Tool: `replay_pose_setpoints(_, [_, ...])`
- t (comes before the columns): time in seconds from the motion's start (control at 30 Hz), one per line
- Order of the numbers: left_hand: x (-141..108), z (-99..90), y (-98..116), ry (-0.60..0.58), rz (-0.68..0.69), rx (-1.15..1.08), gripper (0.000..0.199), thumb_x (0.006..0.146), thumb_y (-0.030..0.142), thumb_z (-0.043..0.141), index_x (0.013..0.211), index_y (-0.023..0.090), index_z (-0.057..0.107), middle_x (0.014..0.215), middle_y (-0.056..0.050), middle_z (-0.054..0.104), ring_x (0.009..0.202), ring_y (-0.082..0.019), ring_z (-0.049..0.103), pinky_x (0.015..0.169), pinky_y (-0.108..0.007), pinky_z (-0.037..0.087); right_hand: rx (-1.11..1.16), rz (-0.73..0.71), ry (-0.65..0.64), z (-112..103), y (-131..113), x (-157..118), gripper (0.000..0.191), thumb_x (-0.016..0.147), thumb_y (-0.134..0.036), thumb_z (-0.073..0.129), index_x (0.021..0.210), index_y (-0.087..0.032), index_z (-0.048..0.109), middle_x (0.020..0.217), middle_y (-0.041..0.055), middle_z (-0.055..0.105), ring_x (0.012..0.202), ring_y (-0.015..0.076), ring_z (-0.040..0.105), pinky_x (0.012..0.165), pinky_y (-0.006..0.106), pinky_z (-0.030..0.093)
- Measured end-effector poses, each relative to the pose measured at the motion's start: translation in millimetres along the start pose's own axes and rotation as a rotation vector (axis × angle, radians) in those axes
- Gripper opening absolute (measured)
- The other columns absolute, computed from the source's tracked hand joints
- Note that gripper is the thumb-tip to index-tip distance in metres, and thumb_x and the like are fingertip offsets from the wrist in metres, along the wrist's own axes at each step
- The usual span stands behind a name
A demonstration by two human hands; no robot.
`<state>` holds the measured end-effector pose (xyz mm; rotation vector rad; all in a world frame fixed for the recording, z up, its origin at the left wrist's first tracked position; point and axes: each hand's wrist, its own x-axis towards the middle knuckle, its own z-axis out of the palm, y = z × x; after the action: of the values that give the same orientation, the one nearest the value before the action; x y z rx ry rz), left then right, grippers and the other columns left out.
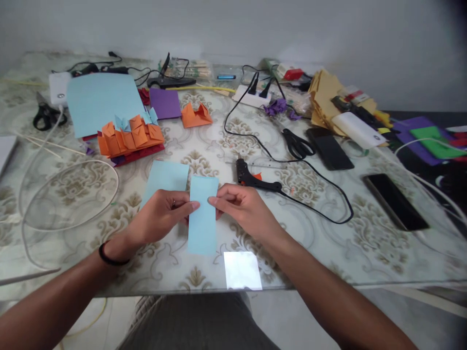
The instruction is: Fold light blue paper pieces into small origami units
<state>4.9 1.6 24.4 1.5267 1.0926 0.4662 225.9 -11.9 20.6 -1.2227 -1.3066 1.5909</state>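
Note:
A narrow light blue paper strip (203, 228) is held upright above the table between my two hands. My left hand (168, 214) pinches its left edge, thumb on the front. On the right edge, my right hand (239, 206) pinches it at about the same height. Behind my left hand lies another light blue paper piece (166, 177), partly covered by the fingers. Folded orange paper pieces (133, 138) stand in a row at the back left, with a single folded orange piece (197, 115) to their right.
A black glue gun (255, 179) lies right of the strip, its cord looping rightward. Black scissors (297, 143) and two phones (330, 148) (396, 201) are further right. A large blue sheet (105, 102), purple paper (165, 103) and a power strip (252, 96) lie behind.

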Motion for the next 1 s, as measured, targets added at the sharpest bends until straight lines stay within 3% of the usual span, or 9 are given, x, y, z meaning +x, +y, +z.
replay_pose_setpoints(0.2, [1.7, 0.2, -2.9, 0.046, 0.024, -0.017, 0.042, 0.096, 0.047, 0.062, 0.069, 0.016, 0.065, 0.064, 0.0, 0.065, 0.061, -0.013, 0.059, 0.059, -0.023, 0.045, 0.003, 0.028, -0.024, 0.0, 0.8, -0.1, 0.037, 0.078, -0.052, 0.082, 0.073, -0.019, 0.065, 0.066, -0.0012, 0.07, 0.064, 0.015, 0.07, 0.067, 0.029, 0.059])
replay_pose_setpoints(0.37, [0.4, 0.6, -4.8, -0.021, 0.0, -0.048, 0.041, 0.097, 0.048, 0.061, 0.072, 0.016, 0.065, 0.066, 0.0, 0.063, 0.063, -0.013, 0.057, 0.059, -0.024, 0.045, -0.016, -0.021, 0.008, -0.7, -0.4, -0.3, 0.036, 0.08, -0.05, 0.081, 0.072, -0.019, 0.065, 0.066, -0.0015, 0.07, 0.064, 0.0147, 0.07, 0.068, 0.029, 0.059])
replay_pose_setpoints(0.57, [0.8, 1.3, -2.4, 0.088, 0.032, 0.014, 0.045, 0.093, 0.048, 0.065, 0.064, 0.017, 0.051, 0.058, 0.005, 0.045, 0.054, -0.009, 0.04, 0.049, -0.022, 0.029, -0.004, 0.034, -0.067, 1.1, 2.9, -1.5, 0.035, 0.079, -0.05, 0.082, 0.072, -0.019, 0.067, 0.063, -0.0007, 0.069, 0.061, 0.0151, 0.069, 0.063, 0.028, 0.056])
replay_pose_setpoints(0.8, [-1.5, 3.3, -2.5, 0.021, 0.011, -0.02, 0.038, 0.095, 0.048, 0.064, 0.077, 0.015, 0.066, 0.062, 0.002, 0.052, 0.055, -0.01, 0.043, 0.048, -0.022, 0.03, -0.035, -0.035, -0.079, -0.4, 2.5, -1.5, 0.03, 0.088, -0.042, 0.076, 0.073, -0.018, 0.066, 0.066, -0.0004, 0.068, 0.064, 0.0131, 0.065, 0.065, 0.025, 0.05])
replay_pose_setpoints(1.0, [-2.1, 3.2, 1.9, 0.024, 0.032, 0.055, 0.038, 0.097, 0.046, 0.061, 0.077, 0.014, 0.067, 0.063, 0.003, 0.05, 0.056, -0.009, 0.04, 0.048, -0.021, 0.028, -0.149, -0.097, -0.092, 3.3, 2.4, -3.3, 0.028, 0.095, -0.037, 0.065, 0.075, -0.018, 0.064, 0.065, -0.0017, 0.063, 0.061, 0.0124, 0.057, 0.061, 0.025, 0.043])
